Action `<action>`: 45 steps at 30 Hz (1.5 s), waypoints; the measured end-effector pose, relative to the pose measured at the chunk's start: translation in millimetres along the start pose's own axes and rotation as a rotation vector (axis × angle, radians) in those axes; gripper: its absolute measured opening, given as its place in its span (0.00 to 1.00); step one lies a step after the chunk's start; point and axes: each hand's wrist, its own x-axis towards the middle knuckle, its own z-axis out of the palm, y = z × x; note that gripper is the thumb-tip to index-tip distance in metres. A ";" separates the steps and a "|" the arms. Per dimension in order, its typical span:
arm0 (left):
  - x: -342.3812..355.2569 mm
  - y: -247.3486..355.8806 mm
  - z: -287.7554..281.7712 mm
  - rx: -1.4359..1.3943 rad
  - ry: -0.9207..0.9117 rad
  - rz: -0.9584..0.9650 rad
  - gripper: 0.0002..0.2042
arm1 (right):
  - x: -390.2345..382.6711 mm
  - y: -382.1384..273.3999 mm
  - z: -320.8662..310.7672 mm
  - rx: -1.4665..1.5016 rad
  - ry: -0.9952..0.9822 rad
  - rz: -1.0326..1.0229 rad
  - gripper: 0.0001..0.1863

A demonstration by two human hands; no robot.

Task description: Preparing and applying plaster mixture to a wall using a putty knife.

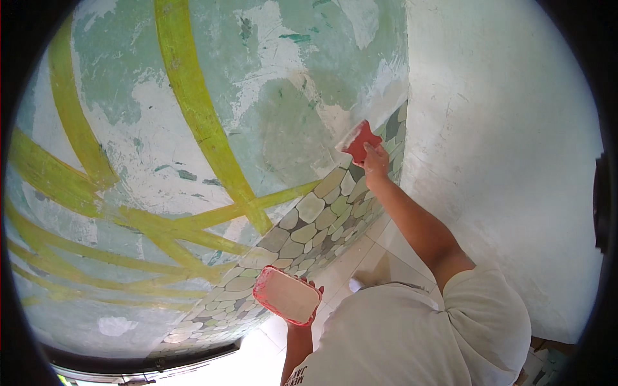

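My right hand (376,162) grips a red putty spreader (361,143) by its body. Pale filler coats its wide blade edge, which is at the green wall (293,122), just above the stone-patterned band. Whether the blade presses on the wall, I cannot tell. Lower down, my left hand (301,325) holds up a red rectangular tray (258,287) from beneath, with fingertips curling over its right side. Inside the tray lies a broad, smooth layer of pale filler (289,295). Most of the left hand is hidden under the tray.
Yellow-green painted stripes (193,103) cross the wall among whitish filler patches. A stone-patterned band (309,225) runs along its base. To the right, a plain pale wall (496,141) meets it at a corner. Light floor tiles (351,260) and a foot (356,284) show below.
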 end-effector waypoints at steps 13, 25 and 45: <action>-40.9 -30.9 17.4 -0.002 0.006 0.042 0.29 | 7.9 5.5 36.6 -0.130 -0.010 0.384 0.09; -35.3 -39.9 18.1 -0.035 -0.011 -0.013 0.28 | -23.9 24.0 -29.8 -0.035 0.177 0.444 0.09; -20.7 -1.1 7.4 -0.083 -0.029 -0.148 0.29 | 13.1 -10.3 56.9 -0.033 0.054 0.477 0.13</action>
